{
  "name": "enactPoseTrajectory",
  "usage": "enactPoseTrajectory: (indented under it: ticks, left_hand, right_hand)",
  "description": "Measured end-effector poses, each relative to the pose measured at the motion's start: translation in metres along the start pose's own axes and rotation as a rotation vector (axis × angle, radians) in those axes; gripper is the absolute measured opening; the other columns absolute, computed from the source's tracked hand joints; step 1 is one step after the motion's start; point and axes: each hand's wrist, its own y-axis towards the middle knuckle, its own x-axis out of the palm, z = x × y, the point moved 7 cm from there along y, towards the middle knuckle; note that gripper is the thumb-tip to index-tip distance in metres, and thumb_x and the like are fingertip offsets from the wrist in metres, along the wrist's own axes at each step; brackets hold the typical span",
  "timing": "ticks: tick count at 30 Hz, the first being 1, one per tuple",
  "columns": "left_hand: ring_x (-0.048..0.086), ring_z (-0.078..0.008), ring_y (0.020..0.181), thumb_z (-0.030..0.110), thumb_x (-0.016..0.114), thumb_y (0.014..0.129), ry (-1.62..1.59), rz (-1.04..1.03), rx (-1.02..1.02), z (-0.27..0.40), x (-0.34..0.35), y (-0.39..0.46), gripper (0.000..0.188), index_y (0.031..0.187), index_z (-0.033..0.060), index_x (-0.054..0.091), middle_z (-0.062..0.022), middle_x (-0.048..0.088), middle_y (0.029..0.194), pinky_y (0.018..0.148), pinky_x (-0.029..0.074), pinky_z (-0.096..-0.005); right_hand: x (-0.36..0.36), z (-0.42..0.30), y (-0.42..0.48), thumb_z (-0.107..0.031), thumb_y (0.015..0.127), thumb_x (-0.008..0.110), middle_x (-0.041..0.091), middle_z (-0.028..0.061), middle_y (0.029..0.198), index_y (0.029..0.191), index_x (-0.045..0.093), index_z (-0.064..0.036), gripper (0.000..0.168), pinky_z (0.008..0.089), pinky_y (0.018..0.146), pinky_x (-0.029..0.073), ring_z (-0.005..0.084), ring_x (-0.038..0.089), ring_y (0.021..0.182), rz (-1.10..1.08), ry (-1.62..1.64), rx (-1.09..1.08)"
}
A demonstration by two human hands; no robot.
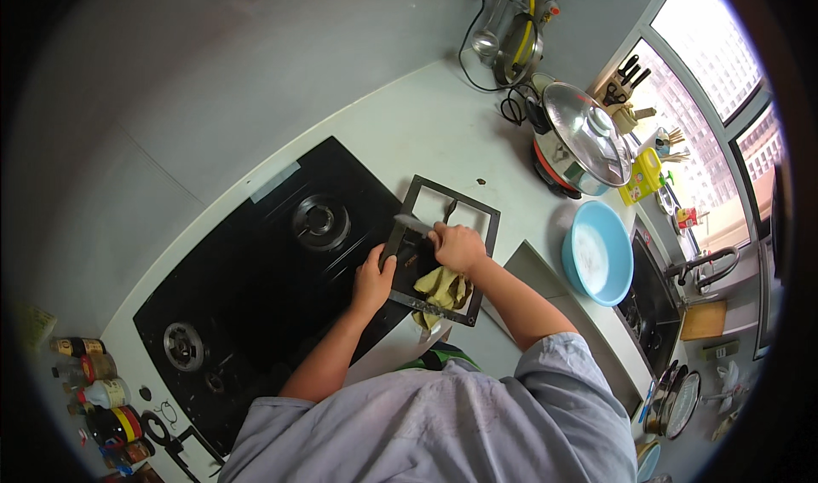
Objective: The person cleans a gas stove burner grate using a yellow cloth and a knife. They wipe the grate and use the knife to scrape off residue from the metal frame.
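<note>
My left hand [374, 281] grips the left side of a square black metal pan support [492, 227], tilted over the right end of the black glass gas hob [275, 291]. In my right hand [459, 248] is a flat grey blade-like tool [413, 223], blurred, its kind unclear. Its blade lies over the frame's left bar, close above my left fingers. A crumpled yellow cloth [441, 288] rests at the frame's near side, with part of it hanging below. Two burners show without supports: the right burner [321, 223] and the left burner [184, 347].
A light blue basin [597, 253] with suds stands by the sink [648, 304]. Behind it is an electric pot [578, 144] with a glass lid. Several bottles [105, 393] and another pan support [185, 460] lie left of the hob. A drawer [575, 329] stands open below the counter.
</note>
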Motion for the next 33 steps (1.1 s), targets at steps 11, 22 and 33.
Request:
enactPoseTrajectory:
  ticks: [11, 22, 33]
  left_hand:
    - [0.066, -0.0321, 0.075, 0.021, 0.059, 0.090, -0.036, 0.057, -0.051, -0.007, 0.000, -0.002, 0.032, 0.116, 0.0032, 0.051, -0.0168, 0.067, 0.081, 0.067, 0.048, -0.0400]
    - [0.066, -0.0306, 0.072, 0.020, 0.059, 0.090, -0.007, 0.053, -0.082, -0.007, 0.001, -0.003, 0.034, 0.118, 0.0043, 0.049, -0.0164, 0.067, 0.077, 0.066, 0.048, -0.0391]
    - [0.065, -0.0381, 0.078, 0.024, 0.059, 0.089, 0.004, 0.051, -0.100, -0.001, -0.002, -0.004, 0.036, 0.118, 0.0057, 0.048, -0.0188, 0.067, 0.080, 0.069, 0.049, -0.0441]
  right_hand:
    - [-0.002, 0.000, 0.000, -0.034, 0.093, 0.045, 0.066, 0.0214, 0.079, 0.094, 0.062, -0.008, 0.031, 0.0490, 0.071, 0.052, 0.0406, 0.065, 0.077, -0.009, -0.032, -0.025]
    - [-0.007, 0.002, -0.005, -0.033, 0.094, 0.045, 0.066, 0.0206, 0.078, 0.094, 0.062, -0.008, 0.031, 0.0487, 0.071, 0.052, 0.0404, 0.065, 0.076, -0.030, -0.049, -0.027]
    - [-0.012, -0.010, -0.012, -0.034, 0.093, 0.046, 0.066, 0.0200, 0.076, 0.095, 0.062, -0.008, 0.031, 0.0477, 0.071, 0.052, 0.0389, 0.066, 0.074, -0.083, -0.113, -0.107]
